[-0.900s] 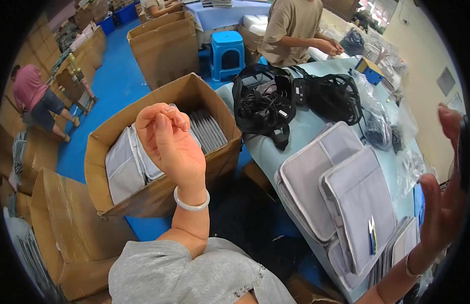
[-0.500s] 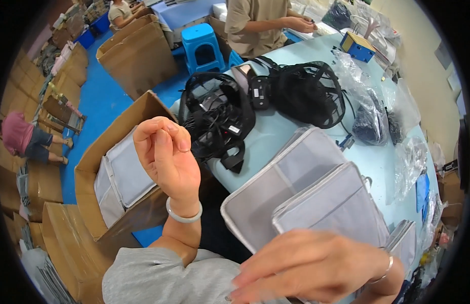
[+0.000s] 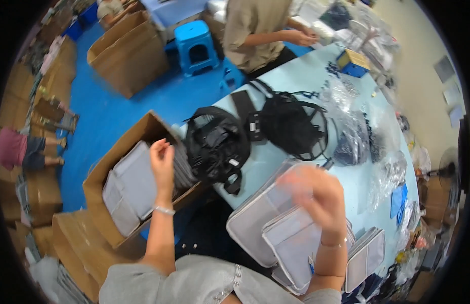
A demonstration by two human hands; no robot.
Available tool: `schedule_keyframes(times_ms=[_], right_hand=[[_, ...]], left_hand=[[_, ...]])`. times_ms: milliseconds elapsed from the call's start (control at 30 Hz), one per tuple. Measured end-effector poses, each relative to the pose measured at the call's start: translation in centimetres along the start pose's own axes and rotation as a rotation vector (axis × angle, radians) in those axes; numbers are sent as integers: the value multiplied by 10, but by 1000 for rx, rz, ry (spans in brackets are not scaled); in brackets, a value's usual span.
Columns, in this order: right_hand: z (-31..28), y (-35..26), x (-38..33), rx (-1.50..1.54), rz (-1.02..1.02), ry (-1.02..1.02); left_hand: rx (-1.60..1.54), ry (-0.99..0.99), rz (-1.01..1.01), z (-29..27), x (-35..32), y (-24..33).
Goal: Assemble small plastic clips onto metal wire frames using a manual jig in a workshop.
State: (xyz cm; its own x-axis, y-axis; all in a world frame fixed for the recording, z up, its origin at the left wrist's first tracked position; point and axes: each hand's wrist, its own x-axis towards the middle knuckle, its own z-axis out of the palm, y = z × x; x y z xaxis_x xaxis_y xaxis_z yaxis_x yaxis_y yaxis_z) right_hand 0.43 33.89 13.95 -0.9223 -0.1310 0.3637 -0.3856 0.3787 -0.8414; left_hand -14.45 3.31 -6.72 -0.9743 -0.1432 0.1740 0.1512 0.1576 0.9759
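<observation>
- Blue floor (image 3: 113, 109) runs between the cartons and under a blue stool.
- The pale blue tabletop (image 3: 257, 167) stretches along the person's right, crowded on its far side.
- A co-worker in a tan shirt (image 3: 250, 30) stands at its far edge, forearms reaching over it.
- An open cardboard box (image 3: 98, 202) sits left of the tabletop, with grey cases (image 3: 128, 177) packed inside.
- A taller carton (image 3: 131, 58) stands beyond it, near the blue stool (image 3: 194, 35).
- Two black mesh bags (image 3: 295, 126) fill the tabletop between the grey stack and the co-worker; the nearer one, stuffed with dark items, lies at the edge beside the open box.
- Clear plastic bags (image 3: 387, 172) take up the right side.
- Grey zipped cases (image 3: 255, 223) overlap at the near edge, partly covered by the right arm.
- A yellow-and-blue box (image 3: 353, 63) rests near the far corner.
- Of the hands, the right hand (image 3: 316, 192) is blurred above the overlapping cases, fingers bent; the left hand (image 3: 163, 159) curls in front of the open box, thumb near fingertips. Whether either pinches anything, I cannot tell.
- A small blue tool (image 3: 311, 264) lies on the top case, beside the right forearm.
</observation>
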Motion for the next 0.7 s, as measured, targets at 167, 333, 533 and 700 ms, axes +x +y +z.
schedule_keyframes(times_ms=[167,333,533,700], right_hand=[[43,104,26,-245,490,171],[88,160,48,-507,585,39],[102,202,39,-718,493,-36],[97,215,34,-710,317,14]], left_hand=[[26,-189,-397,18,-21,-47],[232,-412,-603,31,-37,-35],[169,-411,-536,34,-40,-23],[65,-270,-566,46,-38,0]])
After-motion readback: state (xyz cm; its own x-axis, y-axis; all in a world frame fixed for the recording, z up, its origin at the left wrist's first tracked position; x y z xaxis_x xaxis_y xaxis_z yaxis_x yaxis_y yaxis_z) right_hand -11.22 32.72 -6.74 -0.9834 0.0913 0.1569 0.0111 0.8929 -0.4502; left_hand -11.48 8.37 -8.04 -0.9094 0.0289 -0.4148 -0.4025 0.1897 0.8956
